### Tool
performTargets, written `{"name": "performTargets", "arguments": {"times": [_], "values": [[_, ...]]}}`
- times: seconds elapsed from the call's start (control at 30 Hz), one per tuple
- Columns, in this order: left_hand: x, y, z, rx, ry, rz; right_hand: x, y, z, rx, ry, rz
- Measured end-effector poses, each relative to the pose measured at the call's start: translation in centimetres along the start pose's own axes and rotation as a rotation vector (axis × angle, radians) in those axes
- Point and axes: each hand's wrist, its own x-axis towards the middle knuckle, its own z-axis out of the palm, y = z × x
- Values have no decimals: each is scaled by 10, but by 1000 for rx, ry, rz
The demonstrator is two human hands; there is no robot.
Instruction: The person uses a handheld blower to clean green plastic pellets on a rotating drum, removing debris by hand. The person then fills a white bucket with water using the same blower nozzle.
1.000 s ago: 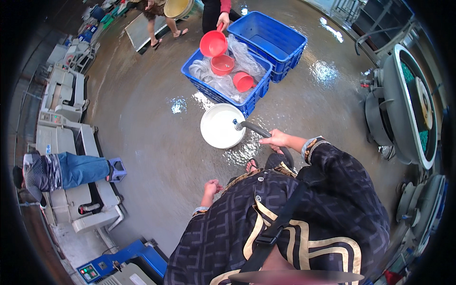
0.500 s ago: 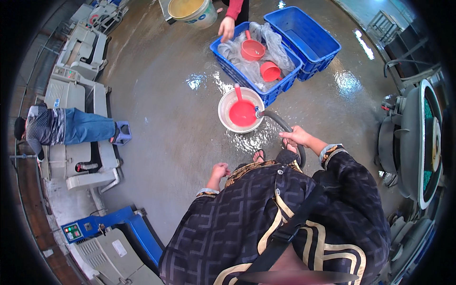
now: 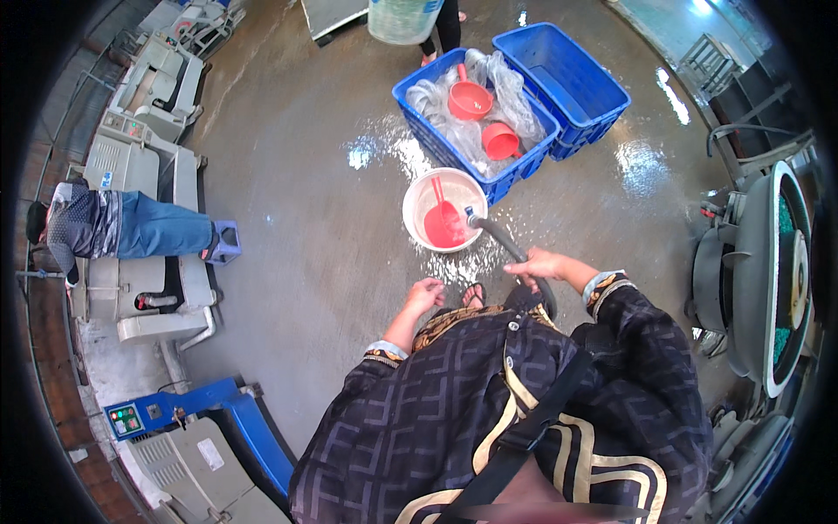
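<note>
My right hand is closed round a dark hose. The hose's metal end rests at the right rim of a white bucket on the wet floor ahead of me. In this bucket lies a red dipper, its handle leaning up against the far side. Nearer to me and left of the hose, my left hand hangs with its fingers curled in and nothing visible in them. Beyond the bucket, a blue crate holds clear plastic sheeting and two more red dippers, one upright and one tipped.
A second blue crate stands behind the first. At the far edge, a person's dark-clad leg shows beside a pale bucket. Grey machines line the left, where a co-worker stands. A large round tub machine is at the right.
The other person's hand has left the crate, and the pale bucket at the far edge now appears tipped. My left hand has risen forward. The dipper in the white bucket has shifted slightly.
</note>
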Motion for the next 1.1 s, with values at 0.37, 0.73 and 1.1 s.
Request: {"name": "performTargets", "arguments": {"times": [0.37,0.73,1.1], "values": [[3,154,94,-657,-275,-123,-18,-12,18,-490,0,-164],[-2,158,96,-739,-249,-105,-200,-48,7,-434,-361,-314],[4,144,85,-814,-263,-155,-258,52,14,-179,-369,43]]}}
